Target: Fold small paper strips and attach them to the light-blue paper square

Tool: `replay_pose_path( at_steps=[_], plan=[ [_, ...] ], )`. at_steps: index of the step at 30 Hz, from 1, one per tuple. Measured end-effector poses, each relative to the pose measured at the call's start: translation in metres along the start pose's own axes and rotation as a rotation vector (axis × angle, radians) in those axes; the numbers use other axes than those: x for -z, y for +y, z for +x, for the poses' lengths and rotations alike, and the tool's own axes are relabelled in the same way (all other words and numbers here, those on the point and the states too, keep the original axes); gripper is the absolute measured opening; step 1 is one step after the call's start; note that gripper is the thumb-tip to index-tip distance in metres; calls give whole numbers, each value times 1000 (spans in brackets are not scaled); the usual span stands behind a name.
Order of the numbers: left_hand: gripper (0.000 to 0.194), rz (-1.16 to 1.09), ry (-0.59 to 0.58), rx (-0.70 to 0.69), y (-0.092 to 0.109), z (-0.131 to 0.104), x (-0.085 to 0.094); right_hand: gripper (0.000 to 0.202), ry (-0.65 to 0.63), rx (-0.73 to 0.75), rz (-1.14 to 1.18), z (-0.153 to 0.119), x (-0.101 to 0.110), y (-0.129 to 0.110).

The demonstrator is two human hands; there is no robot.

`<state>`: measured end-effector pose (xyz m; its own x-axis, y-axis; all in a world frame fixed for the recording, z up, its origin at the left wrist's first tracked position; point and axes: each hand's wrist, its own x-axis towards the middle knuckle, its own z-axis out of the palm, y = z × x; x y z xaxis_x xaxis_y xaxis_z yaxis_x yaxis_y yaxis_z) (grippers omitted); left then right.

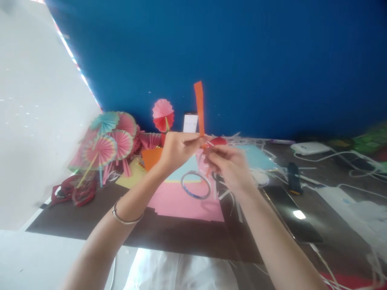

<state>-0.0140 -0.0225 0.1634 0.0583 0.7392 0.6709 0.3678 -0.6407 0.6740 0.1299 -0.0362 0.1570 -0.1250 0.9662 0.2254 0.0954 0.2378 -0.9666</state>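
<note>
An orange paper strip (199,106) stands upright above the table, its lower end pinched by my left hand (183,147). My right hand (228,163) is closed close beside it, the fingertips near a thin white piece and a bit of red. Exactly what the right fingers grip is blurred. Below both hands a roll of tape (196,196) lies on pink paper sheets (184,207), with light blue paper showing above it. Orange paper (150,158) sits left of the stack, partly hidden by my left wrist.
Several folded paper fans (101,151) are heaped at the left, beside a red-rimmed item (83,191). A pink and red fan (163,114) stands at the back. On the right lie a dark phone (292,213), a white device (311,148), cables and paper scraps. A blue wall (226,60) rises behind.
</note>
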Motion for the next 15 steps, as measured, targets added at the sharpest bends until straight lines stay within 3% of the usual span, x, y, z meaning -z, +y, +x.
replay_pose_path(
  at_steps=[15],
  plan=[
    [51, 114, 29, -49, 7, 1, 5, 16, 41, 35, -111, 7, -8, -5]
  ],
)
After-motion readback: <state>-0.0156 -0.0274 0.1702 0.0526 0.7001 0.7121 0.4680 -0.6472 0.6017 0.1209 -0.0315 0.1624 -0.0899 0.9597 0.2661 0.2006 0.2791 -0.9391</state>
